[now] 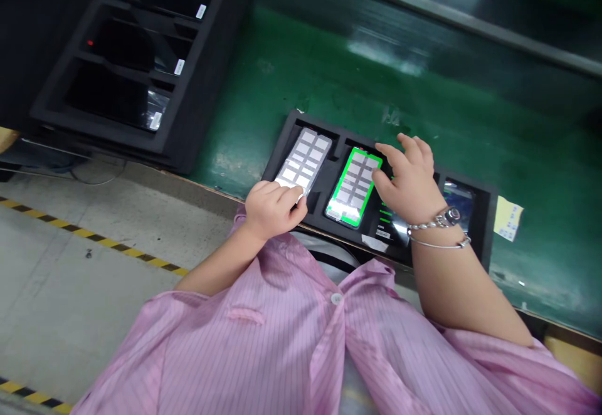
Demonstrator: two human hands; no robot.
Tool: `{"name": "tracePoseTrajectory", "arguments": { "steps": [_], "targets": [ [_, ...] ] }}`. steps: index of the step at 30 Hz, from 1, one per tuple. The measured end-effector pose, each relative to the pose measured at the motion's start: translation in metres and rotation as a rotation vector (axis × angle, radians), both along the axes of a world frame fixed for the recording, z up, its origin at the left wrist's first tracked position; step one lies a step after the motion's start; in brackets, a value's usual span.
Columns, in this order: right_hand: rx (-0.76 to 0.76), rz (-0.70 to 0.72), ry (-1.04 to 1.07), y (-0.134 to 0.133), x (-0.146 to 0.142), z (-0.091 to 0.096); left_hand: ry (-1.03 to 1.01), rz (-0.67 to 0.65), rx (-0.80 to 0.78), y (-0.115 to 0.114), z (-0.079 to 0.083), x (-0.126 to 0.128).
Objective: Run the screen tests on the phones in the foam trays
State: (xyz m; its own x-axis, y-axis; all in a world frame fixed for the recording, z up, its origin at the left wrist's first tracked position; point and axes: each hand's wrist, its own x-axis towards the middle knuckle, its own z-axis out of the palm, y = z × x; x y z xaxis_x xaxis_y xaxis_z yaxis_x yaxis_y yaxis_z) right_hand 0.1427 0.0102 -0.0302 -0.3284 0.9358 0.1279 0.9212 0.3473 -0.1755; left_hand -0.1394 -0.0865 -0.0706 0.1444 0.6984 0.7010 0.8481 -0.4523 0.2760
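Inside the rectangular black foam tray (486,224) lay a slim glass phone (353,184), lit green-bordered, which I judged light, stiff, slick and fragile, best held by its long edges, my bare right hand (412,183) hovering open above mid-tray, my bare left hand (275,208) curled at tray-left, its grip unclear.

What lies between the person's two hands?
The head view shows the green-edged phone, in the tray, between the left hand and the right hand.
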Motion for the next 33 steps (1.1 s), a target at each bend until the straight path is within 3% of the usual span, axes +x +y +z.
{"name": "tracePoseTrajectory", "arguments": {
  "steps": [9, 15, 33],
  "targets": [
    [-0.011, -0.019, 0.035, 0.001, 0.001, -0.016, -0.011, 0.008, -0.073, -0.001, -0.006, -0.001],
    [0.001, -0.003, 0.008, -0.005, 0.000, -0.017, 0.019, 0.019, -0.030, 0.000, -0.005, 0.000],
    [-0.049, 0.243, 0.031, -0.107, -0.010, 0.002, 0.015, 0.025, -0.076, -0.001, -0.007, -0.002]
  ]
}}
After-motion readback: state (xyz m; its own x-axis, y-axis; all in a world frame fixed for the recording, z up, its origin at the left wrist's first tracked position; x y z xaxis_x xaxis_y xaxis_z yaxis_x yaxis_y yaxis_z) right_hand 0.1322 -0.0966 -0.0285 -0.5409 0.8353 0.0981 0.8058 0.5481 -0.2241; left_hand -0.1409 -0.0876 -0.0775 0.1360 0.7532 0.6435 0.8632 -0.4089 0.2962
